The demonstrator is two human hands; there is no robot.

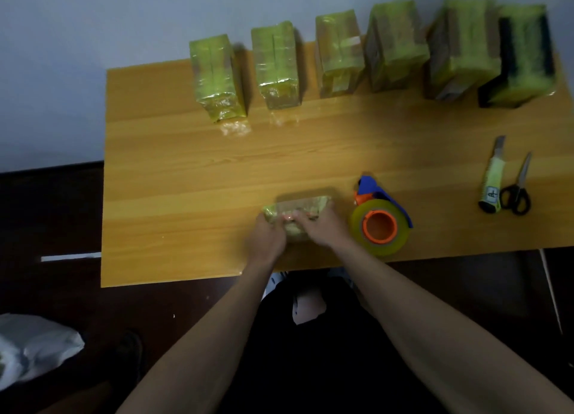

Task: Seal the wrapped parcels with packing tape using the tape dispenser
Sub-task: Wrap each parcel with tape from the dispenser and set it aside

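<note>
A small parcel (302, 204) wrapped in yellow-green film lies near the front edge of the wooden table (174, 171). My left hand (266, 241) holds its left end and my right hand (321, 227) grips its right side, fingers curled over the top. The picture is blurred around the hands. Just right of the parcel stands the tape dispenser (380, 219), blue and orange, with a roll of clear tape; neither hand touches it. Several wrapped parcels stand in a row at the back, from one on the left (217, 78) to one on the right (521, 56).
A utility knife (494, 177) and black-handled scissors (517, 190) lie at the table's right side. A white bag (34, 345) sits on the dark floor at the lower left. The table's back edge meets a pale wall.
</note>
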